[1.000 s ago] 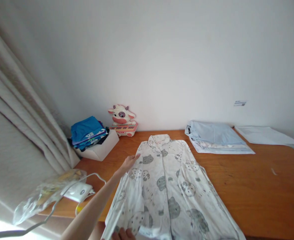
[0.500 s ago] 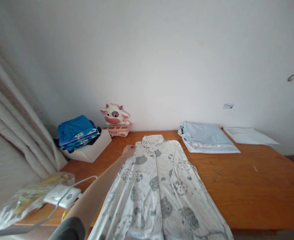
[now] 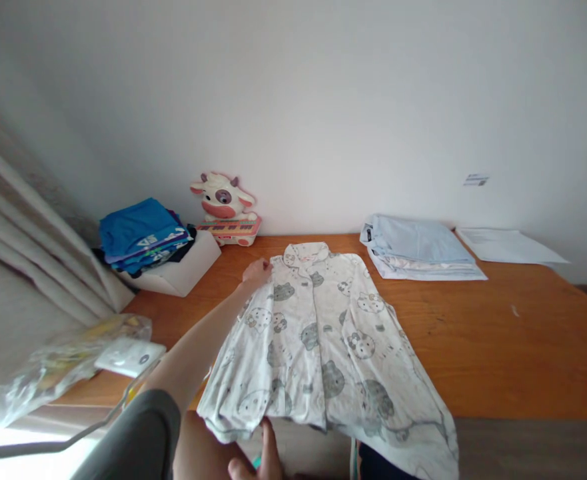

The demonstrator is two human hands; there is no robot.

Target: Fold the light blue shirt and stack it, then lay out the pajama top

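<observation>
A white pajama shirt [image 3: 298, 347] with grey cartoon cat faces lies front up, its collar toward the wall and its hem hanging past the table's near edge. At the shirt's left shoulder my left hand [image 3: 257, 273] is closed, fingertips pinching the cloth. My right hand [image 3: 263, 457] is low in the view at the left part of the hem, a digit pressed on the cloth edge; the rest of it is partly cut off. A lengthwise crease runs between the two hands.
On the wooden table [image 3: 498, 360] stand a white box [image 3: 193, 263] holding folded blue clothes [image 3: 140, 230], a cow toy keyboard [image 3: 226, 210], folded light-blue clothes [image 3: 418, 243] and white paper [image 3: 513, 247]. A plastic bag [image 3: 68, 360], white device [image 3: 130, 355] and cable [image 3: 90, 427] lie left.
My right hand has come into view at the hem. The hem has come up into view as the camera tilted down. My left hand stays at the shoulder.
</observation>
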